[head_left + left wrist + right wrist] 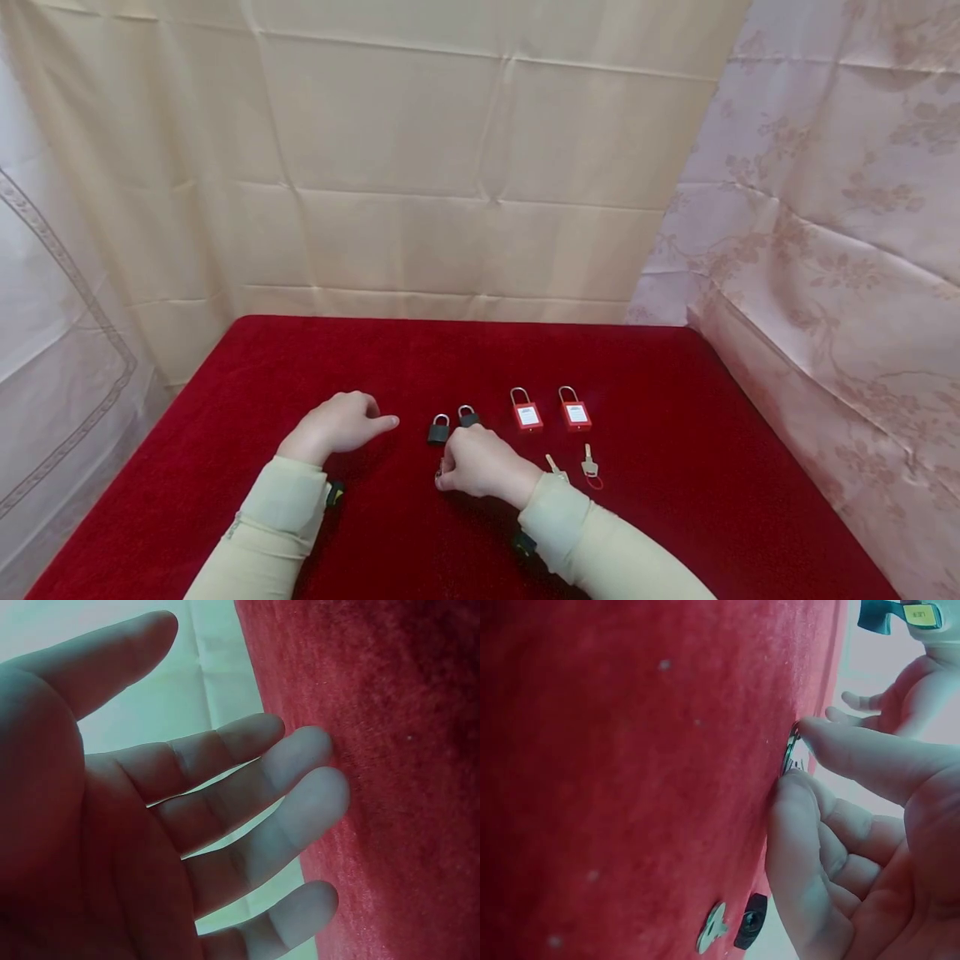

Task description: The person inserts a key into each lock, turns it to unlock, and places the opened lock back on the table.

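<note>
My right hand (480, 462) pinches a small silver key (791, 750) between thumb and forefinger, low at the red cloth. Whether the key still touches the cloth, I cannot tell. Another silver key (711, 928) lies beside a black padlock (751, 921) in the right wrist view. From the head, two black padlocks with closed shackles show just beyond that hand: the left one (438, 431) in full, the right one (468, 417) partly covered by the hand. My left hand (172, 817) hovers over the cloth at the left, fingers loosely extended, thumb apart, holding nothing.
Right of the black padlocks lie two red padlocks, one nearer (527, 415) and one farther right (575, 413), with white labels. Below them are two larger keys, one partly behind the right forearm (557, 469), the other (590, 463) with a red ring. Curtains (450, 167) surround the table.
</note>
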The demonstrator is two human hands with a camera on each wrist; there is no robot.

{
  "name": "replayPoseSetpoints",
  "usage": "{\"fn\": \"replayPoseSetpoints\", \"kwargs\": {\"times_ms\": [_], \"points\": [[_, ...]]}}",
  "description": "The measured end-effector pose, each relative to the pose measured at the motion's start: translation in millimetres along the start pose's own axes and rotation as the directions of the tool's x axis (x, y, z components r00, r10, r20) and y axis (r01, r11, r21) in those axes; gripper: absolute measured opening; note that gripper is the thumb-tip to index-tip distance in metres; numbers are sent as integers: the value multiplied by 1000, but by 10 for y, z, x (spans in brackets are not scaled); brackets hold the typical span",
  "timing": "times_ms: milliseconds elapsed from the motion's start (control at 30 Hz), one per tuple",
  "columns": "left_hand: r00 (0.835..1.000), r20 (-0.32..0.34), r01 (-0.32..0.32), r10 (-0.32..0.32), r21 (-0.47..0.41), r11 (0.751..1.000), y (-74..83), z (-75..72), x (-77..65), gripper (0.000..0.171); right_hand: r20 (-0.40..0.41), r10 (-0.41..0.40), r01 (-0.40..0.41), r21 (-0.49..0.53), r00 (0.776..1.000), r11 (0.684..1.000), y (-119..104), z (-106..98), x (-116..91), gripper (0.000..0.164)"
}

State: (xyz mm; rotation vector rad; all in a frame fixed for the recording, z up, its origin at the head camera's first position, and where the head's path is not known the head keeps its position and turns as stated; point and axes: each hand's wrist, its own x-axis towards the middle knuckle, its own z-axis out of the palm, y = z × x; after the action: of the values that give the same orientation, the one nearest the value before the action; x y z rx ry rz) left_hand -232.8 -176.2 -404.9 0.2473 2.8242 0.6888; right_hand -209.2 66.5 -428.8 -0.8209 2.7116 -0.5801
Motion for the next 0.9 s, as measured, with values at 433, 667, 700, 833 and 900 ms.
{"fn": "replayPoseSetpoints", "kwargs": {"times_ms": [433,667,700,833,900], "points": [[1000,2,0,0,-6,1000,-7,10,-2,43,12,33,-32,-70,999,997,-68,35,33,29],[1000,3,-3,3,-6,1000,-29,22,16,43,24,33,-31,-71,999,997,-84,26,22,26],[1000,2,-3,3,-6,1000,-28,21,15,43,25,31,-29,-72,999,997,-86,26,23,26],[1000,-1,-3,3,-7,1000,-24,18,8,43,24,18,-16,-84,1000,996,-93,26,28,25],[1000,-1,-3,3,-6,1000,-26,18,8,43,24,9,-7,-89,1000,996,-96,25,29,24]]}}
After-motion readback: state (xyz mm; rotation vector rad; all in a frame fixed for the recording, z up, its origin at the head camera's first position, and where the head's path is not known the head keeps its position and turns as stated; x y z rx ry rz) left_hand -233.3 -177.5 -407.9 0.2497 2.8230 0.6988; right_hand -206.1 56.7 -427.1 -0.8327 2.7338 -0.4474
